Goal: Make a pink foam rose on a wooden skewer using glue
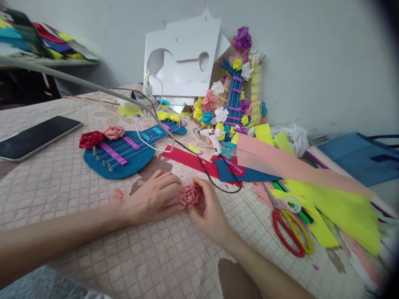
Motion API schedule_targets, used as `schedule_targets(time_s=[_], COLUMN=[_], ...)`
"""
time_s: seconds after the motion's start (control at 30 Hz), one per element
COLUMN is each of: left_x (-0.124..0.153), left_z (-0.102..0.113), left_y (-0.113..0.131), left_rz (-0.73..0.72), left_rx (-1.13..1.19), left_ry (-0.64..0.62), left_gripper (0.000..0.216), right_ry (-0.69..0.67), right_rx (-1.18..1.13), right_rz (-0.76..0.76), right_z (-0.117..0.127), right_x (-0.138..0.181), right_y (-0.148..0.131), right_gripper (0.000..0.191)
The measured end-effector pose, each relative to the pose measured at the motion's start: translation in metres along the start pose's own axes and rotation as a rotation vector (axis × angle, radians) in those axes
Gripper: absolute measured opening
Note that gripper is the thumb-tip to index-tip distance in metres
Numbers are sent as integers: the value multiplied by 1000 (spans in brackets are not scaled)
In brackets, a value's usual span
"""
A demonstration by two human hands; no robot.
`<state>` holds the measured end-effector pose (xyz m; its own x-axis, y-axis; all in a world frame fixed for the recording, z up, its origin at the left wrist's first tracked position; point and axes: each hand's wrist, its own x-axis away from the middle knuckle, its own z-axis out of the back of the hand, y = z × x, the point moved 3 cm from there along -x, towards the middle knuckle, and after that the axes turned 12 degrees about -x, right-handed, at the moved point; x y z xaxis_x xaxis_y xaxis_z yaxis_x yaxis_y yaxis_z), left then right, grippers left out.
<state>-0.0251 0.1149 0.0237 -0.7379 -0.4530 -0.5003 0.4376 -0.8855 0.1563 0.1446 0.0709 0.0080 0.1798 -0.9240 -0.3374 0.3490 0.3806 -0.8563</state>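
Observation:
Between my two hands, just above the tablecloth, is a pink crepe paper rose (189, 195). My left hand (158, 195) pinches its left side with bent fingers. On the opposite side, my right hand (207, 205) curls its thumb and fingers around the petals. Beyond them lies a blue paper guitar (137, 153) with pale strings and purple strips. A dark red paper rose (91, 139) and a light pink paper rose (114, 132) sit on its left edge, and yellow paper flowers (168, 116) on its far end.
A white glue gun (213, 139) stands behind my hands, its black cord looping near my right hand. Red-and-yellow scissors (291, 232) lie at right beside yellow crepe paper (339, 211). A phone (39, 137) is at left. Decorated guitars (235, 97) lean against the wall. A white cable crosses above.

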Motion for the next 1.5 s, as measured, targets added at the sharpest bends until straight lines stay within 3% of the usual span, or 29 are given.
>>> schedule_targets(time_s=[0.13, 0.3, 0.77, 1.5], left_x=[0, 0, 0, 1], left_z=[-5, -13, -9, -16], left_y=[-4, -8, -7, -8], left_rz=[152, 226, 194, 260], left_rx=[159, 248, 241, 239], left_ry=[-11, -80, -105, -153], left_gripper=[30, 28, 38, 41], right_ry=[-1, -7, -17, -22], right_rx=[1, 7, 21, 33], right_rz=[8, 10, 39, 56], right_z=[0, -1, -1, -6], right_x=[0, 0, 0, 0], right_y=[-1, -2, -3, -1], right_gripper=[64, 62, 59, 61])
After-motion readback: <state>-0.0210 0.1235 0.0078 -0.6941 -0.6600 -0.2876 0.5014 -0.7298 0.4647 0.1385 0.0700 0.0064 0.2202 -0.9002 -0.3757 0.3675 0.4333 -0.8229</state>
